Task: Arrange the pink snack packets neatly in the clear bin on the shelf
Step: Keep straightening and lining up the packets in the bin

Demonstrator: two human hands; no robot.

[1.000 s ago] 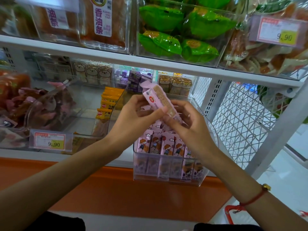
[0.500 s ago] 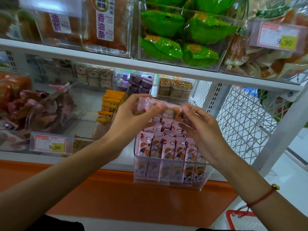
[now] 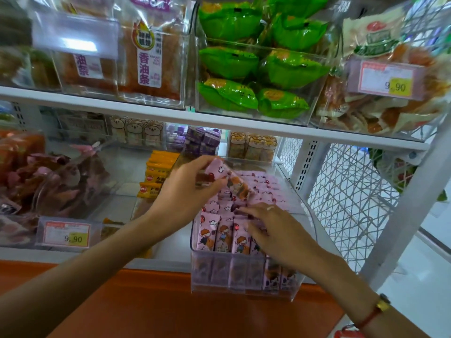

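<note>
Pink snack packet [image 3: 228,182] is now held only by the left hand [image 3: 188,191], fingers pinching it above the clear bin [image 3: 244,276], since the right hand [image 3: 275,230] let go and presses flat, fingers apart, on the rows, making room

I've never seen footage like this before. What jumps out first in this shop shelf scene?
Two bare hands work at a clear bin on the lower shelf, packed with upright pink snack packets. The left hand holds one pink packet tilted above the rows, while the right hand rests its fingers on the packets at the front. Above them, bright green snack bags fill a bin on the upper shelf.
</note>
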